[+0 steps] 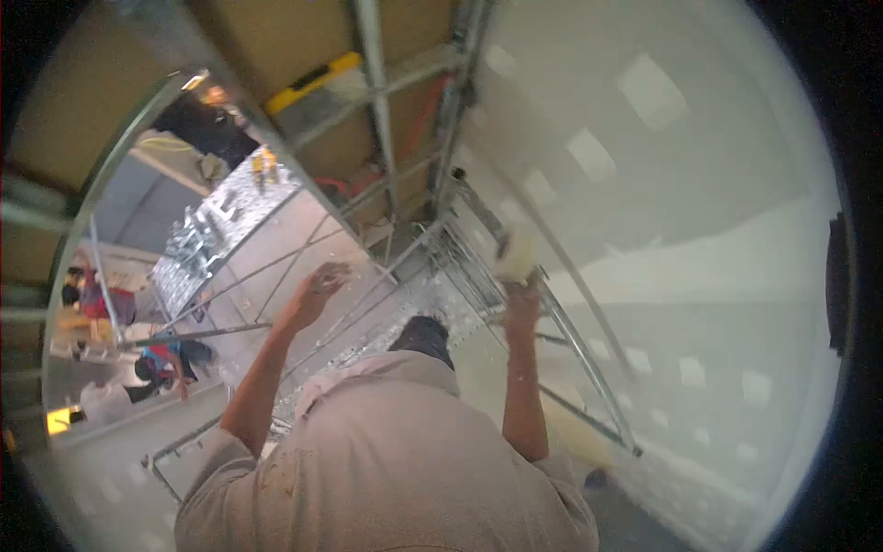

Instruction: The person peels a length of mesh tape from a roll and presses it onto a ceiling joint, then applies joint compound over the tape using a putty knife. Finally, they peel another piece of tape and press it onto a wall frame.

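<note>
My right hand (521,287) is raised beside the plasterboard wall, closed around a pale, rounded thing like a roll (518,258). That thing has a dark patch on its left side, and blur hides its exact kind. My left hand (329,275) is held out over the floor, whitish with dust or compound. Its fingers look loosely stretched, with nothing visible in them. The plasterboard wall (727,248) on the right bears rows of white filler patches and a broad pale band.
Metal scaffold tubes (589,368) stand between me and the wall. A yellow level (315,83) rests among metal studs (372,55). Through the opening at left are a table (235,207) covered with metal pieces and people (161,366) at work. Debris litters the floor.
</note>
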Demonstrator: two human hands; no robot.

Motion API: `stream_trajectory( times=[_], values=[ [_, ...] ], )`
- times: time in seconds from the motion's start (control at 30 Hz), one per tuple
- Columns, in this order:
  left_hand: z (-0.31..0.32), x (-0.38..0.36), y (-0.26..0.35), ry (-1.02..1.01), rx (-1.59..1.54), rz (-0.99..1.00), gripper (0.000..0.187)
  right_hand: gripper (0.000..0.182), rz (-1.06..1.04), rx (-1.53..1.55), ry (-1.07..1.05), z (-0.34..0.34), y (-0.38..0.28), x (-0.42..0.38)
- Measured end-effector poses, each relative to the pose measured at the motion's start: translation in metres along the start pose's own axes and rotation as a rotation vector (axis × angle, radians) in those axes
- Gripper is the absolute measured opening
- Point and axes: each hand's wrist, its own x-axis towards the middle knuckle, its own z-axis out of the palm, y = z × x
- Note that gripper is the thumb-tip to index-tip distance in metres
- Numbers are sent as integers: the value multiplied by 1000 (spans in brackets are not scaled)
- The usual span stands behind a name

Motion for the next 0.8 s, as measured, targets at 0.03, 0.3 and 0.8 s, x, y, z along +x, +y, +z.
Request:
stream_trajectory(
  times=[0.03, 0.3, 0.8],
  values=[
    [-6, -4, 31, 41, 9, 7, 39, 64, -42, 232, -177, 41, -20, 0],
    [-48, -84, 139, 436, 19, 338, 96, 57, -348, 395, -973, 212, -147, -53],
    [-87, -241, 93, 955, -145, 320, 128, 67, -754, 120, -1476, 328, -224, -176]
  ],
)
